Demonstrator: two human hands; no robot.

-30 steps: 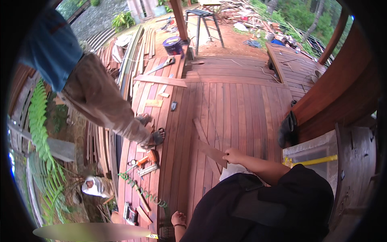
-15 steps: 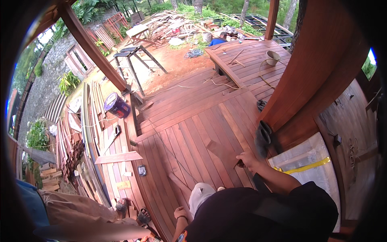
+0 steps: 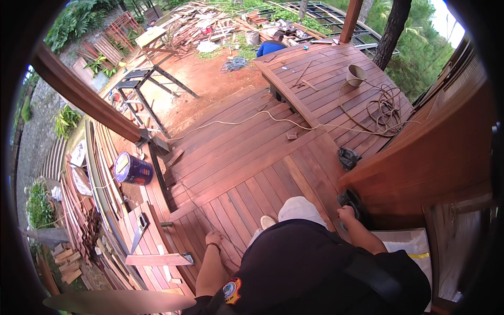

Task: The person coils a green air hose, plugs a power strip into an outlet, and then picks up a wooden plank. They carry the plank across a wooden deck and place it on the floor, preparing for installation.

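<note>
The right hand (image 3: 346, 213) partly hides black boots (image 3: 348, 198); I cannot tell its grip or the left hand's (image 3: 213, 238).

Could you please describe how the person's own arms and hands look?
The left hand and right hand wear no gloves. The forearms are bare below a black short-sleeved shirt. A dark band circles the left wrist. A blue, orange and yellow patch sits on the shirt beside the left forearm.
</note>
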